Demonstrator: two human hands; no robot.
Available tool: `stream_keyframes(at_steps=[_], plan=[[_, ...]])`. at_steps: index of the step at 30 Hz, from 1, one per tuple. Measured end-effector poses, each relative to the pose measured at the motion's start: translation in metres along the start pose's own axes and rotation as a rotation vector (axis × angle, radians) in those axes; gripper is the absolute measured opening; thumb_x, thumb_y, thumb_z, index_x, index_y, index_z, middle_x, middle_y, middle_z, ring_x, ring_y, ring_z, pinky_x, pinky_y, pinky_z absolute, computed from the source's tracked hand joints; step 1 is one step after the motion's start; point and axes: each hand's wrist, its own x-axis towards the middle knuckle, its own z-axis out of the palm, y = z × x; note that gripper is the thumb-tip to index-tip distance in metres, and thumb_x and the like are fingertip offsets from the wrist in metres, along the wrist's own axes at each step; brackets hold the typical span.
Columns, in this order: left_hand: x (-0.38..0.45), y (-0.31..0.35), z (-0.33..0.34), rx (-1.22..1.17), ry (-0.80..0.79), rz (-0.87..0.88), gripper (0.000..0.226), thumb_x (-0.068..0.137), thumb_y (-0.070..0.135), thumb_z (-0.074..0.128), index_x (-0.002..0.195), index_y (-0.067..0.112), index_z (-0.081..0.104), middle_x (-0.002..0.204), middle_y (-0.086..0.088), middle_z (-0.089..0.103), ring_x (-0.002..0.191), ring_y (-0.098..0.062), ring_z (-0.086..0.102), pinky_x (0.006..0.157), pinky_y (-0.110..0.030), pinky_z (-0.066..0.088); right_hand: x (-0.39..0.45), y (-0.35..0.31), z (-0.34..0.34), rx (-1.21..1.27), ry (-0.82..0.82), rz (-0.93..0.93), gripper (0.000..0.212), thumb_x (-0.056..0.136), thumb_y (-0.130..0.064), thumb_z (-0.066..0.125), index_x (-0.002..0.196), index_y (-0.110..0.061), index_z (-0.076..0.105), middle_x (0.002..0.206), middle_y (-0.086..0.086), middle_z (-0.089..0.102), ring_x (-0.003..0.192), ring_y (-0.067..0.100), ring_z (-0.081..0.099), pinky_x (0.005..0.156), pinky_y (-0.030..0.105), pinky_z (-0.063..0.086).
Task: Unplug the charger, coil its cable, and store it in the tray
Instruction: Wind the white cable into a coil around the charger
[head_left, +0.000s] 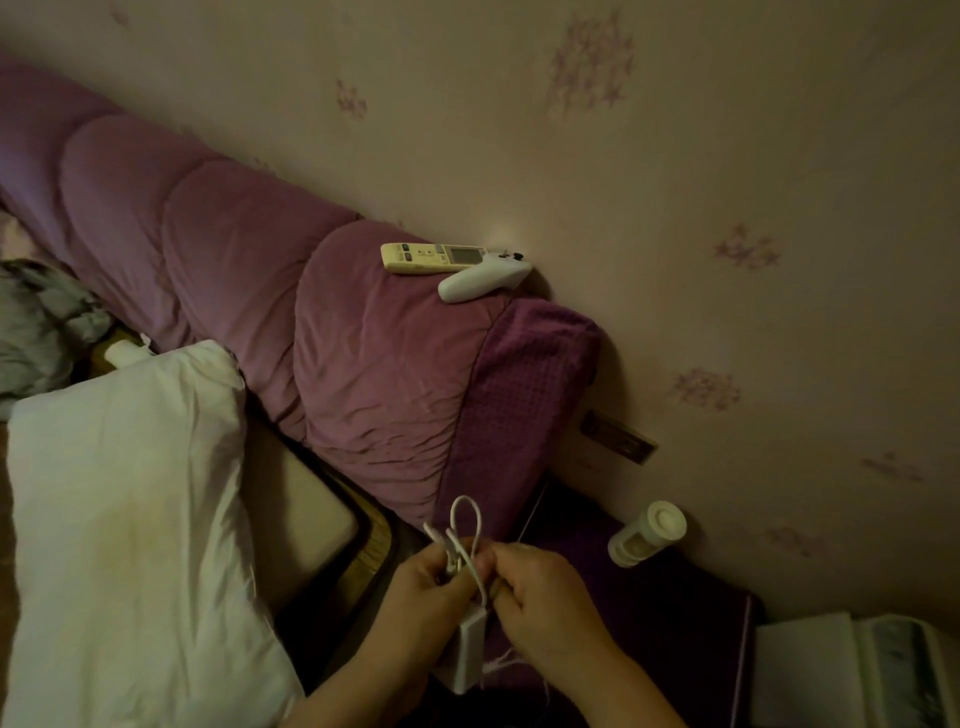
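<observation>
Item 1, charger (466, 656): white rectangular block, hanging below the two hands at the bottom centre, in front of the near end of the purple headboard cushion (291, 291). Unplugged; not in any tray.

Item 2, cable (464, 525): white, gathered into loops. One loop stands up above the fingers, toward the cushion's end panel; further strands run down between the hands to the charger.

Item 3, left hand (434, 587): enters from the lower edge, forearm angled up and to the right. Fingers curled closed round the bundled cable loops, thumb side uppermost, the charger body lying against the palm's lower edge.

Item 4, right hand (540, 592): enters from the lower right, forearm angled up and to the left. Back of the hand faces the camera; fingers bent inward and pinched on the cable strands, touching the left hand's fingertips.

Item 5, remote control (431, 257): cream, with a screen, lying flat on top of the cushion's near end.

Item 6, white handheld controller (480, 278): on the same cushion top, touching the remote's right end.

Item 7, white pillow (130, 493): left of the cushion, below it.

Item 8, wall socket plate (618, 439): dark, on the wall just right of the cushion's end panel.

Item 9, white cylindrical container (647, 532): lying tilted, right of the cushion's end, below the socket plate.
</observation>
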Motion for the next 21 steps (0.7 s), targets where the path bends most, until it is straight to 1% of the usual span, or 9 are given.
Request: stream_keyframes(at_steps=[2,4,7,9,11,14,17,19,21], plan=[[-0.001,0.002,0.004,-0.004,0.106,-0.001,0.012,0.080,0.017,0.065,0.074,0.015,0.075,0.062,-0.004,0.074,0.061,-0.011,0.066,0.050,-0.017,0.052,0.001,0.000,-0.003,0.019,-0.034,-0.031,0.012,0.087,-0.027,0.045,0.090,-0.026,0.057,0.077,-0.010,0.063,0.068,0.000,0.056,0.064,0.028,0.048],[-0.001,0.006,0.005,-0.020,0.203,-0.021,0.018,0.084,0.015,0.062,0.070,0.010,0.073,0.053,-0.003,0.071,0.048,-0.009,0.064,0.040,-0.016,0.048,0.002,0.000,-0.004,0.059,-0.081,-0.040,0.016,0.084,-0.031,0.042,0.082,-0.023,0.055,0.070,-0.015,0.050,0.065,-0.001,0.050,0.063,0.029,0.046],[-0.002,0.013,0.006,-0.103,0.180,-0.064,0.022,0.087,0.019,0.059,0.071,0.008,0.069,0.051,-0.005,0.069,0.043,-0.011,0.063,0.037,-0.016,0.047,0.003,0.004,-0.003,0.181,-0.091,0.006,0.014,0.085,-0.018,0.052,0.083,-0.022,0.065,0.069,-0.016,0.052,0.066,-0.002,0.053,0.062,0.022,0.044],[-0.001,0.014,0.007,-0.151,0.170,-0.077,0.023,0.086,0.021,0.058,0.070,0.011,0.070,0.057,-0.008,0.070,0.048,-0.015,0.063,0.042,-0.022,0.049,0.001,0.008,-0.004,0.357,-0.091,0.130,0.020,0.087,-0.010,0.058,0.088,-0.025,0.071,0.064,-0.013,0.059,0.058,-0.003,0.052,0.056,0.016,0.043],[0.003,0.015,0.003,-0.200,0.225,-0.070,0.023,0.086,0.022,0.058,0.069,0.015,0.070,0.061,-0.008,0.067,0.056,-0.019,0.058,0.054,-0.029,0.047,-0.003,0.016,-0.010,0.479,-0.155,0.267,0.019,0.088,-0.012,0.062,0.081,-0.028,0.071,0.055,-0.008,0.059,0.047,-0.001,0.049,0.049,0.015,0.041],[0.014,0.023,-0.016,-0.305,0.321,-0.062,0.028,0.088,0.023,0.055,0.065,0.016,0.069,0.061,-0.004,0.064,0.061,-0.020,0.055,0.066,-0.033,0.045,-0.015,0.036,-0.026,0.457,-0.244,0.371,0.018,0.088,-0.016,0.063,0.072,-0.018,0.070,0.048,-0.007,0.055,0.043,0.004,0.045,0.045,0.015,0.038],[0.017,0.027,-0.029,-0.156,0.256,-0.111,0.021,0.088,0.024,0.056,0.076,0.009,0.063,0.061,-0.010,0.060,0.051,-0.020,0.055,0.053,-0.029,0.047,-0.021,0.049,-0.038,0.549,-0.114,0.418,0.026,0.090,-0.008,0.058,0.072,-0.021,0.072,0.046,-0.008,0.052,0.047,0.004,0.041,0.047,0.013,0.035],[0.017,0.022,-0.026,-0.010,0.215,-0.167,0.023,0.087,0.024,0.059,0.072,0.007,0.063,0.056,-0.010,0.060,0.048,-0.020,0.054,0.052,-0.028,0.045,-0.016,0.049,-0.041,0.573,-0.001,0.360,0.029,0.089,-0.004,0.058,0.073,-0.022,0.073,0.051,-0.009,0.055,0.050,0.000,0.043,0.050,0.011,0.038],[0.014,0.017,-0.018,0.085,0.135,-0.214,0.023,0.085,0.025,0.061,0.067,0.011,0.064,0.051,-0.004,0.060,0.046,-0.014,0.053,0.050,-0.023,0.042,-0.005,0.041,-0.044,0.572,0.111,0.272,0.031,0.088,-0.002,0.059,0.072,-0.024,0.073,0.060,-0.013,0.063,0.056,-0.005,0.051,0.056,0.005,0.042]])
